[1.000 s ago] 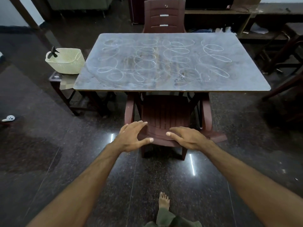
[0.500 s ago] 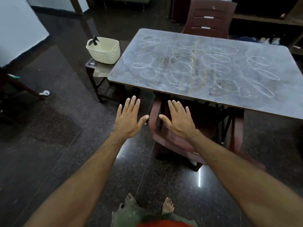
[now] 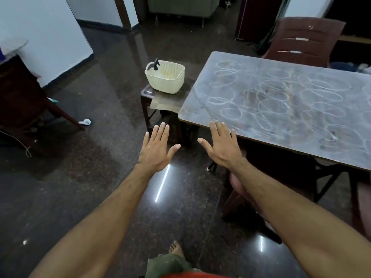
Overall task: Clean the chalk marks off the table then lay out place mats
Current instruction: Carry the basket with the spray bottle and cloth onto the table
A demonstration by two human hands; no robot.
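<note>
Two hands are showing, the left (image 3: 154,149) and the right (image 3: 221,146), both empty with fingers spread. One tabletop (image 3: 285,105) is carrying many looping chalk marks (image 3: 269,101), too tangled to count. One cream basket (image 3: 165,78) is sitting on one small side stool (image 3: 158,99), with one black spray nozzle (image 3: 154,64) poking out. Two maroon plastic chairs are standing by: one (image 3: 303,42) behind the table, one (image 3: 241,189) tucked under it. One bare foot (image 3: 175,249) is showing.

Home dining room, chalk-marked table (image 3: 281,105), plastic chair (image 3: 305,43), sofa (image 3: 180,7), polished stone floor (image 3: 80,177)
</note>
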